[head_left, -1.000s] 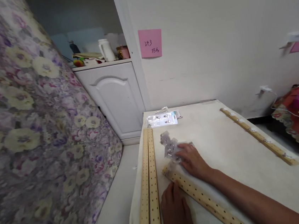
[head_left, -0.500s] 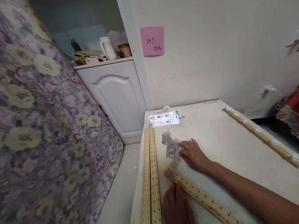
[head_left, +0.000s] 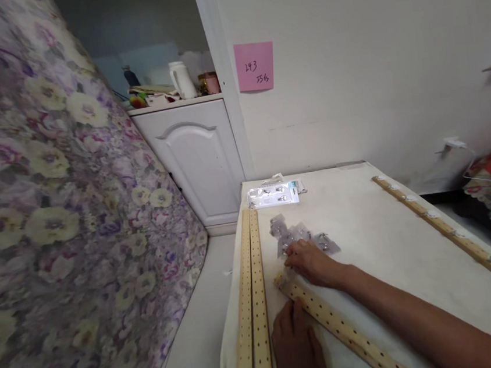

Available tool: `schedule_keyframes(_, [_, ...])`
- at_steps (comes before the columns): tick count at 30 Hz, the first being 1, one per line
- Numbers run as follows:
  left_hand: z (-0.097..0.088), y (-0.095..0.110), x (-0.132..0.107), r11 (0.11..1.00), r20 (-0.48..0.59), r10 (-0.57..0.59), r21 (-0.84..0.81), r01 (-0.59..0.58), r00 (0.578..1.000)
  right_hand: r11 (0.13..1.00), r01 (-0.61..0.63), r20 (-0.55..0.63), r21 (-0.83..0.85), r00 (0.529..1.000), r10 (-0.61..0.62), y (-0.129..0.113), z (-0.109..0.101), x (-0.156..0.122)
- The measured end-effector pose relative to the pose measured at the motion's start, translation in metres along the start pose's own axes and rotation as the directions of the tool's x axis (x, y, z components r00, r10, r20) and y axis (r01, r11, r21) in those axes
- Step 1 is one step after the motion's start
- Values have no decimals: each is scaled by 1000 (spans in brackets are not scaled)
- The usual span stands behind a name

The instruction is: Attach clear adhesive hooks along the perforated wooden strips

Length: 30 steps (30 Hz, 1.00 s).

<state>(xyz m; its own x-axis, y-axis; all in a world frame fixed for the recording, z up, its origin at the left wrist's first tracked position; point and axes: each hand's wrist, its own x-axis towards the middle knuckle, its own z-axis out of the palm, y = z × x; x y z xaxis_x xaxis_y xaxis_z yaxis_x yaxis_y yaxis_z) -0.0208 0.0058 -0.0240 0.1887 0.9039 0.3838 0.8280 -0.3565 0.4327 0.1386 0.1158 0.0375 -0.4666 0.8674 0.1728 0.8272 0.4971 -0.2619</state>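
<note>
a floral mattress (head_left: pixel 68 214) leans at the left. behind it a white cabinet (head_left: pixel 199 159) carries a white jug (head_left: pixel 182 80). a pink note (head_left: pixel 255 66) sticks to the wall. on the worktop (head_left: pixel 379 252) a blister pack (head_left: pixel 273 195) lies at the far edge, two perforated strips (head_left: pixel 253 300) side by side along the left edge, and a hooked strip (head_left: pixel 440 226) well apart at the right.

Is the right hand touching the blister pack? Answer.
No, the right hand rests on the clear bags, short of the blister pack.

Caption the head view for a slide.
Right hand on clear hardware packets, left hand against a perforated wooden strip on the table.
</note>
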Motion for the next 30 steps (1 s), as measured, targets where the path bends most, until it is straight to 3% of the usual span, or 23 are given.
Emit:
schedule_keyframes(7, [-1,-1,0,1000,14,-4,15,3,1000,996,-49,86,-78,995,56,-1,-15,9])
schedule_keyframes(11, [-1,-1,0,1000,1,1,23,-1,1000,977,-178,25,-116,983,182,-1,-12,6])
schedule_keyframes(17, [-1,1,1,1000,11,6,29,-6,1000,903,-414,-114,-117,908,402,19,-24,-14])
schedule_keyframes(20, [-2,1,2,999,14,26,20,-26,1000,900,-435,-154,-13,891,428,23,-35,-43])
schedule_keyframes(21, [-3,1,2,999,12,31,17,-31,999,901,-423,-160,94,887,433,21,-36,-56])
schedule_keyframes(25, [-7,1,1,999,24,40,1,-40,999,819,-361,62,446,925,375,1,-30,-124])
schedule_keyframes(28, [-12,1,2,999,72,45,-11,-44,996,768,-426,123,478,898,422,-18,-12,-176])
schedule_keyframes(30, [-15,2,2,999,90,33,-11,-32,995,777,-457,47,434,872,487,-27,2,-203])
